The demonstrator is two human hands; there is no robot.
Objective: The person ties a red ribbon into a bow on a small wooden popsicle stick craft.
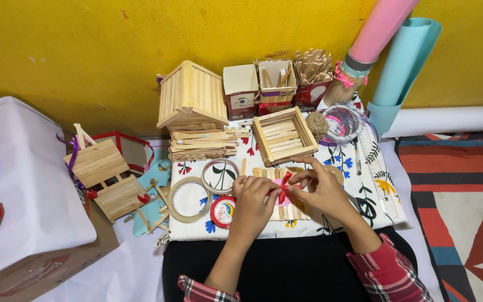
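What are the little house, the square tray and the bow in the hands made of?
House: pale flat wooden craft sticks, unpainted and matte; the slat lines show on the roof. Tray: the same sticks, stacked into a square frame over a slatted base. Bow: looks like red satin ribbon, slightly shiny, pinched between the left hand and the right hand over a stick panel.

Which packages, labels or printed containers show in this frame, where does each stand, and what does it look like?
Cardboard box: bottom left, brown with a red printed mark, under a white sheet.
Open cartons: three in a row against the yellow wall, white and red, holding craft sticks.
Round lid: on the floral cloth beside the left hand, red rim, white face with a rainbow picture.
No screens or signs.
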